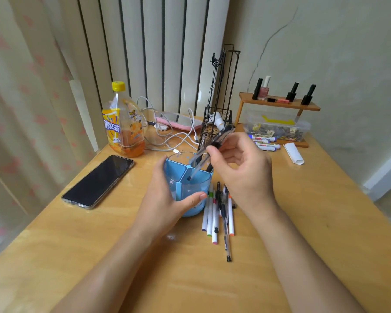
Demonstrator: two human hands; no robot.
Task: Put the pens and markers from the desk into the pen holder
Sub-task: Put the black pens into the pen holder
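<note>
Left hand (pixel 167 195): curled around the near left side of the pen holder, thumb across its front wall, fingers behind it, steadying it on the worktop.
Right hand (pixel 242 168): raised above the holder, pinching a clear pen between thumb and fingertips; the remaining fingers are loosely curled.
Clear pen (pixel 209 150): tilted, upper end pointing up and to the right, dark tip lowered into the holder's front right compartment.
Pen holder (pixel 195 184): a round blue cup split into compartments by dividers meeting at the centre, standing near the middle of the worktop; something dark stands in a compartment on the far right.
Loose pens and markers (pixel 217 213): a small bunch lying flat just right of the holder, touching one another, with coloured caps; a black-capped gel pen (pixel 225 229) reaches nearest the viewer.
More markers (pixel 264 142): a few white ones with blue ends, lying farther back on the right beside a clear plastic box (pixel 278 127).
Worktop (pixel 122 256): pale wood.
Phone (pixel 98 180): screen dark, lying flat to the left of the holder.
Bottle (pixel 123 123): yellow-capped drink bottle, upright behind the phone.
</note>
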